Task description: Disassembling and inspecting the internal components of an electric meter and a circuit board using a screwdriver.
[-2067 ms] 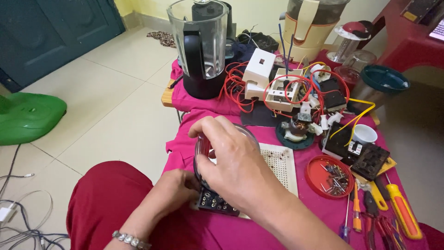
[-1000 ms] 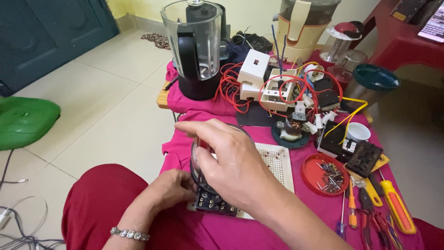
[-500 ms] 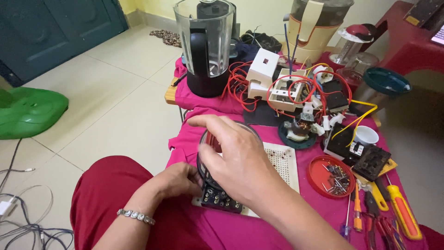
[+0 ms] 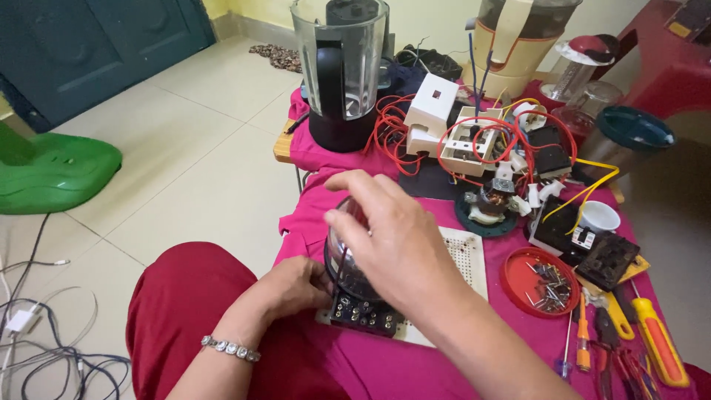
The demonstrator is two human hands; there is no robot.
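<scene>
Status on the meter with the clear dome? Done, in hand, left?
Done: parts are laid out, with screws in the red lid. In hand: the right hand caps the meter's clear dome, and the left hand steadies its side above the black terminal block. Left: dome still on; screwdrivers untouched.

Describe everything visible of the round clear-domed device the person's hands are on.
The round device with a clear glass-like dome stands upright on a white perforated board atop the pink cloth. A black terminal block with a row of metal screws forms its base. The right hand covers the dome from above; the left hand grips its lower left side.
</scene>
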